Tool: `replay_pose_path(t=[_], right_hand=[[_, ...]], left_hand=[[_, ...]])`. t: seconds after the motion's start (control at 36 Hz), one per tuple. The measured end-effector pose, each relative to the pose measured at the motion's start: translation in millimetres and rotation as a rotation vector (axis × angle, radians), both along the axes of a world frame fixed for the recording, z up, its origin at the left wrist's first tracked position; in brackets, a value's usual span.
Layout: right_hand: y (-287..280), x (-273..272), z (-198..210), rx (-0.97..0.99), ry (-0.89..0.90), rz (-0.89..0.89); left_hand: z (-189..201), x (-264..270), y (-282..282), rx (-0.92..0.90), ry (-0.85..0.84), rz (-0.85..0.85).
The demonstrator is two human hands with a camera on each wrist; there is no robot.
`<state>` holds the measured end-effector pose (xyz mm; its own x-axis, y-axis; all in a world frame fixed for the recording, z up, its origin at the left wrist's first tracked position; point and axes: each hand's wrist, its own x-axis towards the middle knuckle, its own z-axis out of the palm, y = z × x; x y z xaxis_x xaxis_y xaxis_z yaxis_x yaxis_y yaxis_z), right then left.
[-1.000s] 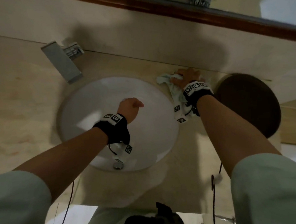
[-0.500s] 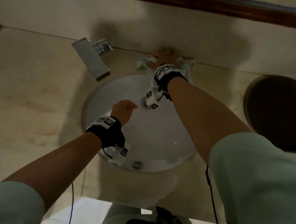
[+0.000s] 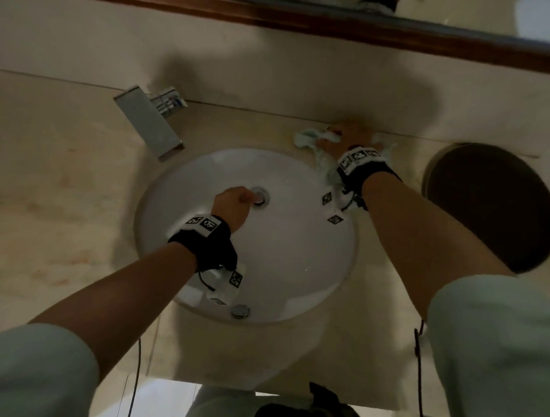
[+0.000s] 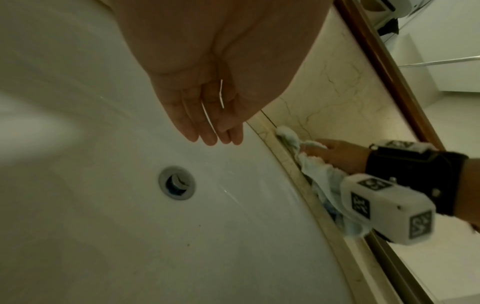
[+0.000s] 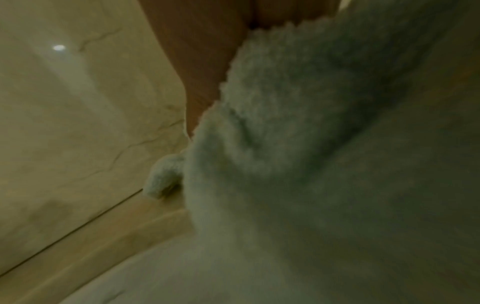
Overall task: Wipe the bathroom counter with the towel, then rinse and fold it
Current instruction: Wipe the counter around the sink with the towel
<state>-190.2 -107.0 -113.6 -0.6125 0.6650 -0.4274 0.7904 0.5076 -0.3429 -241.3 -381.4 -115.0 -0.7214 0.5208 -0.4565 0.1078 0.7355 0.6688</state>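
A pale blue-white towel (image 3: 306, 136) lies bunched on the beige counter (image 3: 59, 187), on the narrow strip between the white sink (image 3: 285, 255) and the back wall. My right hand (image 3: 343, 136) presses down on it, fingers curled into the cloth, at the basin's back right. The left wrist view shows that hand (image 4: 335, 152) on the towel (image 4: 319, 172), part of which hangs over the sink rim. In the right wrist view the towel (image 5: 311, 144) fills most of the picture. My left hand (image 3: 233, 204) hovers over the basin, its fingers (image 4: 207, 131) relaxed and holding nothing.
A square chrome faucet (image 3: 148, 122) stands at the sink's back left. The drain (image 4: 177, 183) sits in the basin below my left hand. A dark round object (image 3: 490, 206) lies to the right of the sink. A wood-framed mirror (image 3: 321, 24) runs along the wall above.
My right hand slid the towel left along the back strip toward the faucet, then back right to the basin's back-right corner. The left hand stayed over the basin.
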Motion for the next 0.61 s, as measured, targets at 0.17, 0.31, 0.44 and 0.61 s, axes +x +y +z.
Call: replay_pose_path(t=[0.17, 0.31, 0.44, 0.61], right_hand=[[14, 24, 16, 0.060, -0.104, -0.022], [9, 20, 22, 0.081, -0.102, -0.028], [-4, 5, 17, 0.068, -0.083, -0.022], [-55, -64, 16, 0.105, -0.075, 0.172]], left_hand=[[6, -2, 7, 0.047, 0.000, -0.015], [2, -19, 0, 0.038, 0.011, -0.021], [-5, -33, -10, 0.026, 0.029, -0.033], [-5, -44, -24, -0.015, 0.031, -0.026]])
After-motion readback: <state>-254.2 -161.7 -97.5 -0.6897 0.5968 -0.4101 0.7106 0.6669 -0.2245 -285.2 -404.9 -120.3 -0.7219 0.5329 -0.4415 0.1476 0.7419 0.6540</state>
